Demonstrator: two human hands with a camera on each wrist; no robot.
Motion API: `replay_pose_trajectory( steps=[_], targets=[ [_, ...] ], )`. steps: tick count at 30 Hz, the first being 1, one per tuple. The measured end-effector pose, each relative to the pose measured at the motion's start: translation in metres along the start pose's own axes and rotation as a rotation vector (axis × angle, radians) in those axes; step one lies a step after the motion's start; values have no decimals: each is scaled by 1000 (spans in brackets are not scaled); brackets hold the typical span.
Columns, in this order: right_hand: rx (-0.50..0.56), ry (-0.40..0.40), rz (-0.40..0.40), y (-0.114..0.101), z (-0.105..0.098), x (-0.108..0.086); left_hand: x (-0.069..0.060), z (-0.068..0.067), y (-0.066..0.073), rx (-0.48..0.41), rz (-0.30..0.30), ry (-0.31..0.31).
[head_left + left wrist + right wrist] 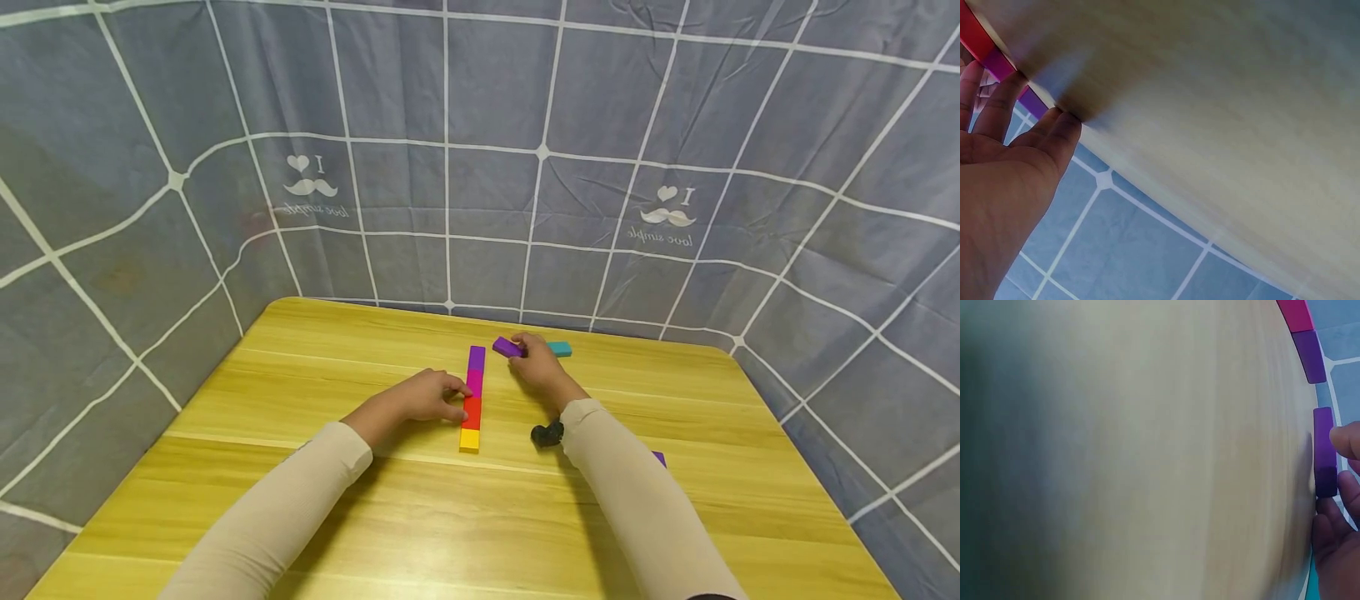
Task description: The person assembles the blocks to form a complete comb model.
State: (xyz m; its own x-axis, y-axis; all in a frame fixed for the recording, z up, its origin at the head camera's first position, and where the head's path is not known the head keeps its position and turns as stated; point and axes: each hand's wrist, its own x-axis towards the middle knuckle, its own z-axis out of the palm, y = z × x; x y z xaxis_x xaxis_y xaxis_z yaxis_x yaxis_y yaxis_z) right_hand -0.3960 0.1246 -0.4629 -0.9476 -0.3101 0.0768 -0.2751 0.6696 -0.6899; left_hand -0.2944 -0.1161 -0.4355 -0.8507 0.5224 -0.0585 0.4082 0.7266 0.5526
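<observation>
A straight row of blocks runs away from me on the table: yellow [469, 442], red [472, 413], magenta [475, 382] and purple [477, 358] at the far end. My left hand [427, 395] lies at the row's left side, its loosely bent fingertips touching the red and magenta blocks. Right of the row's far end, my right hand [537, 364] pinches a separate purple block [506, 347] between thumb and fingers. The right wrist view shows that held block [1324, 440] a short gap from the row's purple end block [1310, 356]. A teal block [559, 349] sits just beyond the right hand.
A small black object [547, 434] lies beside the right cuff. Another purple block [659, 458] peeks out from behind the right sleeve. The wooden table [360, 517] ends at a grey, white-lined curtain [495, 192] at the back and sides.
</observation>
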Motion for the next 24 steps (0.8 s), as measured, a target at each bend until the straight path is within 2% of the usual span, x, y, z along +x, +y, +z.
replay_pose_trajectory(
  steps=[15,20,24],
  targets=[
    [-63,-33,7,2,-5,0,2,-1,2,-5,-5,-1],
    [-35,-34,3,0,-6,-3,2,-1,2,-10,-15,-2],
    [4,-25,-33,-1,-8,-8,2,-2,3,-12,-12,-3]
  ],
)
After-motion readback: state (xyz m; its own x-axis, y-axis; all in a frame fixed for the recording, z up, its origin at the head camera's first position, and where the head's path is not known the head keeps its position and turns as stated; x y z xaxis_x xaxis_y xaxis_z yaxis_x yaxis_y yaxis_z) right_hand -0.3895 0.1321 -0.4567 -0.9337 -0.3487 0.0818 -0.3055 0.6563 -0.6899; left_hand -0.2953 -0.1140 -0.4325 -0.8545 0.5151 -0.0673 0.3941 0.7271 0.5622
